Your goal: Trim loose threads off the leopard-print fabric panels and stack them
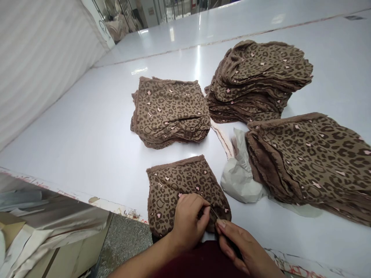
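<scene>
A leopard-print fabric piece (165,193) with a brown fleecy top edge lies at the table's front edge. My left hand (189,218) rests on it with curled fingers, closed on the cloth near its lower right part. Close beside it, my right hand (240,245) is closed around a thin pointed tool (214,212), whose tip reaches toward the left fingertips. The rest of that tool is mostly hidden by the fingers, so its kind is unclear. Behind the piece lies a small stack of matching pieces (172,110).
A taller leopard-print pile (261,77) stands at the back right, another pile (315,154) at the right. Crumpled grey-white paper (243,181) and a pale strip (223,139) lie between. White padded material (49,58) rises at the left; boxes and cloth (37,239) sit below the white table (95,143).
</scene>
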Available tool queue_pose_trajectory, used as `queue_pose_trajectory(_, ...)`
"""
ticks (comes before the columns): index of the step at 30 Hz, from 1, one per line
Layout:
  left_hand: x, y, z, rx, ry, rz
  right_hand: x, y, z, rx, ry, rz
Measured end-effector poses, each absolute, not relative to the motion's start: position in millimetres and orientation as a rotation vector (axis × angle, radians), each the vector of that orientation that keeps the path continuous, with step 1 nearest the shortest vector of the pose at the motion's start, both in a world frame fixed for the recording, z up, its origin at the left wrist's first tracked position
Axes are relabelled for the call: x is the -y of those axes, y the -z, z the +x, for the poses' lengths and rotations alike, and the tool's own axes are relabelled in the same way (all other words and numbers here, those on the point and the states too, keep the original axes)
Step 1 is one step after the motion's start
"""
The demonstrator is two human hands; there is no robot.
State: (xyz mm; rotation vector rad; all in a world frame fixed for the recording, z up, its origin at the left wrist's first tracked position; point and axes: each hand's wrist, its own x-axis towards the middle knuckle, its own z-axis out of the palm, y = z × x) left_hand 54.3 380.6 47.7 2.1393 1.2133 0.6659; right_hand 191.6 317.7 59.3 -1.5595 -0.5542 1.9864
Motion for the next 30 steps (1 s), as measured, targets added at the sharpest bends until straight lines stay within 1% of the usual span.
queue_pose_trajectory(2, -383.7, -51.9, 54.6, -1.235, -0.644, 2.037, -317.2, -70.9, 199.4, 0.582, -1.774, -1.648)
queue_pose_trajectory(5, -389.1, -57.4, 53.9, -1.227, -0.631, 1.880, -321.0, -81.1, 211.8, 0.764, -1.263, -1.908)
queue_pose_trajectory(6, -390.6, -58.4, 53.3, -1.217, -0.642, 1.833, -323.5, -80.7, 214.4, 0.836, -1.163, -1.983)
queue_pose_trajectory(7, -391.7, -59.1, 52.4, -1.205, -0.661, 1.793, -326.6, -78.4, 215.8, 0.899, -1.139, -2.021)
queue_pose_trajectory(8, -392.3, -59.3, 51.3, -1.189, -0.688, 1.762, -330.2, -74.8, 215.9, 0.932, -1.182, -2.000)
queue_pose_trajectory(11, -391.5, -59.1, 47.7, -1.139, -0.774, 1.715, -341.1, -62.5, 211.6, 0.825, -1.376, -1.674)
queue_pose_trajectory(13, -389.8, -58.8, 46.2, -1.117, -0.813, 1.705, -346.6, -58.6, 209.6, 0.749, -1.378, -1.561)
queue_pose_trajectory(19, -389.1, -60.0, 49.9, -1.116, -0.855, 1.663, -350.7, -63.1, 217.4, 0.908, -1.250, -1.658)
queue_pose_trajectory(24, -394.1, -62.7, 44.9, -1.128, -0.830, 1.730, -355.2, -77.0, 225.2, 0.947, -1.296, -1.621)
queue_pose_trajectory(27, -402.6, -60.9, 29.0, -1.323, -0.843, 1.855, -359.3, -90.7, 236.7, 1.006, -1.246, -1.614)
queue_pose_trajectory(30, -413.2, -56.1, 7.6, -1.752, -0.797, 2.014, -361.5, -99.4, 251.3, 1.098, -1.205, -1.638)
